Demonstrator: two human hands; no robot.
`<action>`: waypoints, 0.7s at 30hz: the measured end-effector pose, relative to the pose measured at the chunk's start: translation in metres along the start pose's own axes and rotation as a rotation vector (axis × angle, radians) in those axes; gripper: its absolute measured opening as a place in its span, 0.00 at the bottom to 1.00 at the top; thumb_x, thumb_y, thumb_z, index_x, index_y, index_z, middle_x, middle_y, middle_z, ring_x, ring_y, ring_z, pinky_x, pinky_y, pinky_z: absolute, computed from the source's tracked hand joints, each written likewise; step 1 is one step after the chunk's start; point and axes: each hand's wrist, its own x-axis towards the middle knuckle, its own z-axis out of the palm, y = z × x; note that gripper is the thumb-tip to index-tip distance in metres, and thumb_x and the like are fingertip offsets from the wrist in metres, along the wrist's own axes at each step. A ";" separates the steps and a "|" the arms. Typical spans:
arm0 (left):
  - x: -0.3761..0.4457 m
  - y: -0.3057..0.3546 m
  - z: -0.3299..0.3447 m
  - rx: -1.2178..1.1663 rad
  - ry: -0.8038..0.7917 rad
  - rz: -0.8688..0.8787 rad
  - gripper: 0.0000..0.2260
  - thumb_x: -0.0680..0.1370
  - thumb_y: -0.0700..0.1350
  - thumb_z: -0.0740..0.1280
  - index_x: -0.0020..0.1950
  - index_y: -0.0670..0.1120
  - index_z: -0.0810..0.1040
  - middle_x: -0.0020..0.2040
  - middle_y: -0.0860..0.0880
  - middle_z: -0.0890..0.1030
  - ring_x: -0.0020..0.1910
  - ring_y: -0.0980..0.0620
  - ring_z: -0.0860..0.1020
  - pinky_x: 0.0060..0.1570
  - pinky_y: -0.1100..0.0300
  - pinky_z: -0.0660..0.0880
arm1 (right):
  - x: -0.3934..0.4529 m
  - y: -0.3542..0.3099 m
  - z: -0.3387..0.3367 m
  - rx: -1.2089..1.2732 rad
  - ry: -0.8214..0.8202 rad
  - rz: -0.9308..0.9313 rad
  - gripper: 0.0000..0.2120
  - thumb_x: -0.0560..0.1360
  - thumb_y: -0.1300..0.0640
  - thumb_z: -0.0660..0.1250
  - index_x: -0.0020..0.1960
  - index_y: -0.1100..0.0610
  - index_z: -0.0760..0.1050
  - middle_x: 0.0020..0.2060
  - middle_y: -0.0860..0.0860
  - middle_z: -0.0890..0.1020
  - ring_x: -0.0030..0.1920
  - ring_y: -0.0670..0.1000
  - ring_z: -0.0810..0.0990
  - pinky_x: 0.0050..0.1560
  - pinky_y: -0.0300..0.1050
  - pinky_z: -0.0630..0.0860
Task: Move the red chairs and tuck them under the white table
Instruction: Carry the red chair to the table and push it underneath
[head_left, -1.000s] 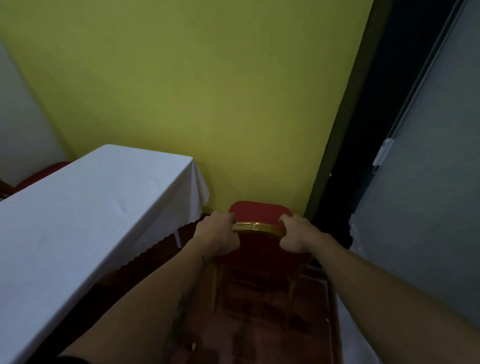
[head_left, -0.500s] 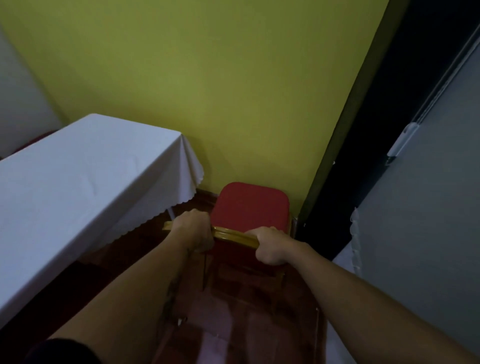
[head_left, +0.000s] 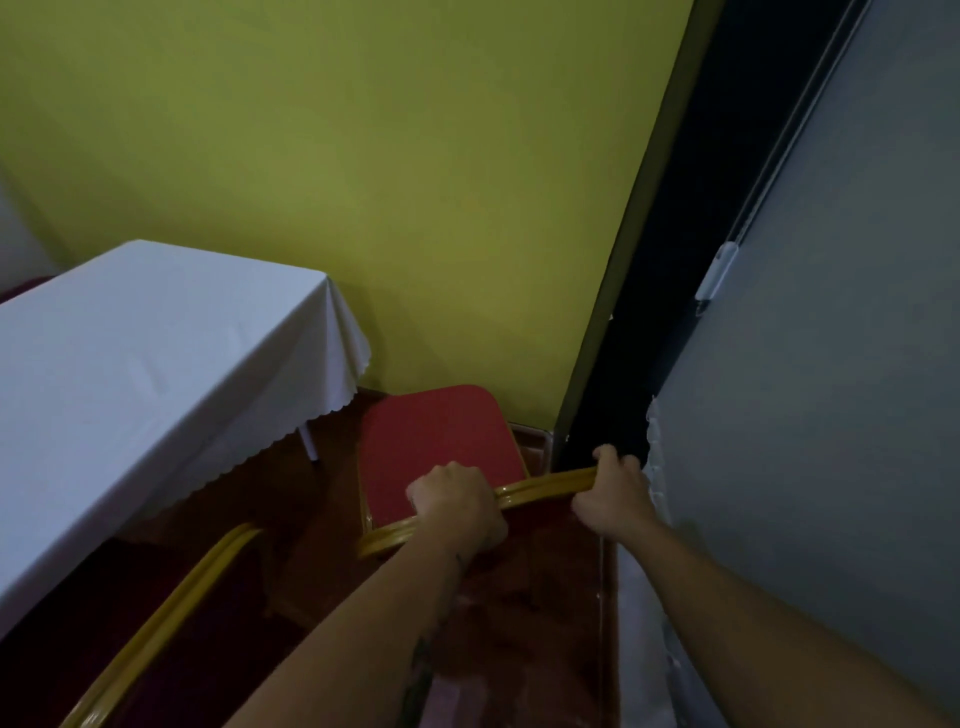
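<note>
A red chair (head_left: 436, 441) with a gold frame stands in the corner by the yellow wall, just right of the white table (head_left: 130, 364). Both hands grip the gold top rail of its backrest: my left hand (head_left: 457, 504) near the rail's left end, my right hand (head_left: 613, 493) at its right end. The seat faces away from me, turned a little toward the table's end. A second chair's gold backrest rail (head_left: 161, 629) runs along the table's near side at lower left; its seat is hidden.
The yellow wall (head_left: 415, 182) is close behind the chair. A dark gap (head_left: 675, 260) and a grey door or panel (head_left: 831, 415) stand at the right. The floor is dark red wood (head_left: 519, 623). Another red chair edge shows at far left (head_left: 21, 288).
The chair has been pulled toward me and turned, so more of its seat shows. The second chair's gold rail has come into view at lower left.
</note>
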 end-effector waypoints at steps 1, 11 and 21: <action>-0.003 -0.004 0.002 -0.013 -0.007 0.048 0.19 0.74 0.51 0.68 0.62 0.45 0.80 0.56 0.47 0.81 0.56 0.45 0.81 0.51 0.51 0.78 | -0.006 0.002 0.002 0.142 0.012 0.058 0.35 0.74 0.59 0.67 0.77 0.52 0.58 0.59 0.55 0.67 0.57 0.59 0.74 0.53 0.55 0.78; -0.016 -0.098 0.037 -0.300 -0.183 0.057 0.15 0.74 0.42 0.66 0.61 0.45 0.79 0.57 0.44 0.80 0.56 0.42 0.81 0.52 0.53 0.80 | -0.044 -0.045 0.036 1.457 -0.119 0.388 0.17 0.82 0.51 0.63 0.67 0.57 0.70 0.61 0.62 0.77 0.63 0.67 0.76 0.63 0.75 0.72; -0.014 -0.094 0.023 -0.164 -0.203 0.167 0.14 0.74 0.42 0.66 0.59 0.43 0.80 0.50 0.45 0.77 0.52 0.41 0.82 0.48 0.51 0.79 | -0.032 -0.074 0.042 1.353 0.072 0.435 0.31 0.70 0.68 0.64 0.72 0.58 0.65 0.47 0.59 0.77 0.44 0.59 0.83 0.44 0.70 0.83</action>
